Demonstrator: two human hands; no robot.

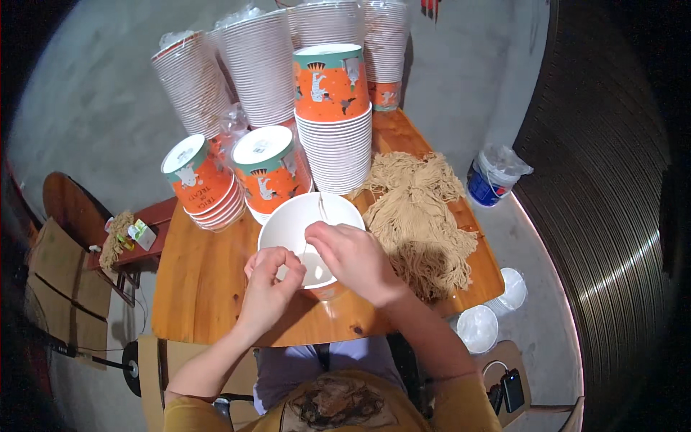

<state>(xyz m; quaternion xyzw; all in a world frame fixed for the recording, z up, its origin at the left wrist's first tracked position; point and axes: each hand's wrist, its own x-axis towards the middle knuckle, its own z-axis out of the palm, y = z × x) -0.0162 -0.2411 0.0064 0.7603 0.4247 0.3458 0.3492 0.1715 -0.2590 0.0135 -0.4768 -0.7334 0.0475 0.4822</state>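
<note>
A paper bucket, white inside, stands mouth up on the wooden table in front of me. Over its near side, both of my hands are close together. My right hand is closed in a pinch on a thin, light-coloured string, which shows against the bucket's white inner wall. My left hand is by the near left rim, thumb and fingers curled together; whatever is between them is too small to make out. To the right lies a big heap of tan string, its near end in shadow.
Behind the bucket, upside-down orange and green buckets stand in stacks, with tall plastic-wrapped stacks farther back. The wooden table ends close to my lap. On the floor at right are a blue pail and white containers.
</note>
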